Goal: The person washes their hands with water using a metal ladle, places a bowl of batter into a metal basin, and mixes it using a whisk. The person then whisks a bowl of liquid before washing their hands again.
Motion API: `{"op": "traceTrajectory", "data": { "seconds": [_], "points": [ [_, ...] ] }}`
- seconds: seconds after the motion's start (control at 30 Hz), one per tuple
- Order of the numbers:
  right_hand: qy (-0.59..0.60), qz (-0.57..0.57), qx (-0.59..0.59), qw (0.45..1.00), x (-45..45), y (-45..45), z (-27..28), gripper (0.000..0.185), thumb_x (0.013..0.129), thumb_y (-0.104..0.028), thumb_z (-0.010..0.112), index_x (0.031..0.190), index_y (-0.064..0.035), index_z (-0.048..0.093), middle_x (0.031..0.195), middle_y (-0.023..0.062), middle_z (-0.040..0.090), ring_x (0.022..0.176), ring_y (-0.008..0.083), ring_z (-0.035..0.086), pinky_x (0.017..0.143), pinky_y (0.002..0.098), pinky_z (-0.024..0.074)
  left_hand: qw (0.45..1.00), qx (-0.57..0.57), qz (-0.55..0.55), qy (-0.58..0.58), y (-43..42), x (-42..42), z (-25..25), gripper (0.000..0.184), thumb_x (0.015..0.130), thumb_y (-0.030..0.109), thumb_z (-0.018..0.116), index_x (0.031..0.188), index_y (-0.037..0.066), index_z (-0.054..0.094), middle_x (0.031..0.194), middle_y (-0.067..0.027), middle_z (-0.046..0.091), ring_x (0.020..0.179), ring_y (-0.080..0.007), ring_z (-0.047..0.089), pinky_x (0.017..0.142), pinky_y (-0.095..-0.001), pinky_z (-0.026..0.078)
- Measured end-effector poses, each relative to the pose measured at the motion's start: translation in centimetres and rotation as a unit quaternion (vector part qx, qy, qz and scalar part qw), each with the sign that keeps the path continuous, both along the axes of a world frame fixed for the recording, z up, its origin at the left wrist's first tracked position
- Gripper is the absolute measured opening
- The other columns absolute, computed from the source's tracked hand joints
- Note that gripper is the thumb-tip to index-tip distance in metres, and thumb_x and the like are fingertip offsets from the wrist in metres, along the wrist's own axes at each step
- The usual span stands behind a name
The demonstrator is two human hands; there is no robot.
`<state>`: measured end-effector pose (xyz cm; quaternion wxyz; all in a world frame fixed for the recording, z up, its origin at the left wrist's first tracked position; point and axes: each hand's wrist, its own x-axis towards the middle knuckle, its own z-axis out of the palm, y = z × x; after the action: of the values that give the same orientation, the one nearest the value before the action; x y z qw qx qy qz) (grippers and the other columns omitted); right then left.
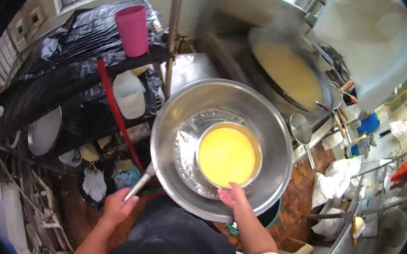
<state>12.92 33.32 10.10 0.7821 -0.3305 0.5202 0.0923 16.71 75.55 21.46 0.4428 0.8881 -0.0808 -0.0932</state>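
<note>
A wide stainless steel bowl point(274, 134) is in front of me at waist height. Inside it, over a wet-looking bottom, sits a smaller round metal pot point(258, 155) filled with bright yellow liquid point(227, 155). My right hand point(233, 195) reaches over the bowl's near rim, its fingers closed on the pot's near edge. To the left of the bowl, my left hand point(119, 206) is wrapped around a metal handle point(139, 183). That handle runs up to the bowl's left rim; whatever is at its far end is hidden.
A large steaming pan point(288, 74) of yellowish liquid stands behind on the right, with a long-handled strainer point(301, 130) nearby. On the left rack are a pink bucket point(133, 31) and a white plastic jug point(129, 95). White sacks point(336, 180) lie at right; another person's hand point(350, 93) shows beyond.
</note>
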Motion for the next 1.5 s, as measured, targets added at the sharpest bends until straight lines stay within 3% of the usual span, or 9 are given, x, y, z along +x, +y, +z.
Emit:
{"op": "traceTrajectory", "data": {
  "seconds": [0.07, 0.27, 0.5, 0.73, 0.93, 1.1, 1.2, 1.37, 1.5],
  "points": [
    [-0.015, 0.0, -0.008, 1.0, -0.2, 0.7, 0.8, 0.04, 0.092, -0.028, 0.05, 0.12, -0.0029, 0.038, 0.098, 0.022, 0.056, 0.081, 0.0275, 0.063, 0.062, 0.036, 0.0522, 0.994, 0.044, -0.091, 0.049, -3.7, 1.4, 0.8, 0.035, 0.083, 0.037, 0.061, 0.101, 0.007, 0.063, 0.084, -0.0159, 0.065, 0.078, -0.0332, 0.063, 0.069, -0.039, 0.049],
    [-0.032, 0.018, 0.025, 0.999, 0.1, 0.3, 0.6, 0.041, 0.092, -0.031, 0.049, 0.121, -0.0039, 0.041, 0.101, 0.0198, 0.057, 0.087, 0.028, 0.062, 0.069, 0.0355, 0.0505, 0.922, -0.093, -0.133, 0.352, -13.6, 2.9, -1.7, 0.027, 0.089, 0.031, 0.058, 0.093, 0.004, 0.06, 0.061, -0.0032, 0.052, 0.05, -0.0144, 0.051, 0.047, -0.0291, 0.041],
    [-0.053, -0.013, 0.106, 0.993, -0.4, 0.2, -0.5, 0.048, 0.09, -0.04, 0.05, 0.121, -0.0051, 0.042, 0.102, 0.0174, 0.057, 0.085, 0.0268, 0.06, 0.07, 0.0364, 0.048, 0.829, -0.196, -0.145, 0.504, -21.4, 2.2, -2.2, 0.022, 0.093, 0.027, 0.05, 0.088, 0.006, 0.051, 0.059, -0.0008, 0.046, 0.042, -0.0109, 0.039, 0.04, -0.026, 0.032],
    [-0.072, 0.001, 0.122, 0.99, 0.0, 0.6, 2.1, 0.063, 0.089, -0.054, 0.042, 0.122, -0.0008, 0.043, 0.099, 0.0193, 0.058, 0.083, 0.0284, 0.058, 0.081, 0.041, 0.0458, 0.773, -0.19, -0.212, 0.567, -24.4, 1.7, -3.6, 0.023, 0.09, 0.023, 0.052, 0.108, 0.01, 0.05, 0.082, -0.0021, 0.06, 0.065, -0.0097, 0.056, 0.055, -0.0226, 0.045],
    [-0.043, 0.017, 0.069, 0.997, 0.0, 1.2, 3.6, 0.055, 0.09, -0.042, 0.05, 0.121, 0.0013, 0.035, 0.092, 0.0204, 0.057, 0.081, 0.0341, 0.06, 0.072, 0.0489, 0.0512, 0.698, -0.213, -0.275, 0.625, -25.1, 2.1, -5.8, 0.056, 0.087, 0.03, 0.053, 0.138, 0.012, 0.037, 0.113, -0.0014, 0.06, 0.096, -0.0145, 0.059, 0.078, -0.0301, 0.045],
    [-0.024, 0.019, 0.095, 0.995, -0.4, 0.1, -0.6, 0.028, 0.086, -0.025, 0.058, 0.09, 0.0026, 0.053, 0.071, 0.0097, 0.058, 0.055, 0.0244, 0.057, 0.056, 0.039, 0.0533, 0.678, -0.213, -0.193, 0.676, -25.2, 4.0, -7.4, 0.043, 0.087, 0.035, 0.04, 0.118, 0.008, 0.055, 0.119, -0.0099, 0.058, 0.109, -0.026, 0.053, 0.092, -0.0436, 0.038],
    [-0.029, 0.009, 0.109, 0.994, -0.3, -0.3, 1.8, 0.028, 0.086, -0.022, 0.059, 0.1, 0.0015, 0.051, 0.065, 0.0099, 0.056, 0.052, 0.0218, 0.056, 0.052, 0.0364, 0.0531, 0.685, -0.255, 0.017, 0.682, -24.9, 4.9, -9.9, 0.04, 0.089, 0.032, 0.037, 0.116, 0.004, 0.046, 0.117, -0.0152, 0.055, 0.106, -0.0315, 0.055, 0.088, -0.0485, 0.043],
    [-0.026, 0.059, 0.17, 0.983, -0.8, -1.5, 3.9, 0.029, 0.09, -0.02, 0.056, 0.112, -0.0033, 0.048, 0.083, 0.0131, 0.061, 0.066, 0.0218, 0.062, 0.056, 0.0326, 0.0543, 0.708, -0.302, 0.044, 0.636, -26.3, 6.0, -13.6, 0.043, 0.096, 0.039, 0.035, 0.119, 0.004, 0.046, 0.111, -0.0167, 0.058, 0.1, -0.0297, 0.059, 0.082, -0.0447, 0.049],
    [-0.07, 0.263, 0.014, 0.962, -3.8, -4.3, 7.5, 0.034, 0.091, -0.022, 0.056, 0.118, -0.0042, 0.048, 0.091, 0.015, 0.063, 0.079, 0.0198, 0.064, 0.057, 0.0307, 0.0544, 0.737, -0.319, 0.069, 0.592, -26.6, 4.8, -14.1, 0.041, 0.098, 0.032, 0.036, 0.125, 0.002, 0.04, 0.109, -0.0178, 0.056, 0.095, -0.0276, 0.061, 0.074, -0.0401, 0.052]
  ]
}}
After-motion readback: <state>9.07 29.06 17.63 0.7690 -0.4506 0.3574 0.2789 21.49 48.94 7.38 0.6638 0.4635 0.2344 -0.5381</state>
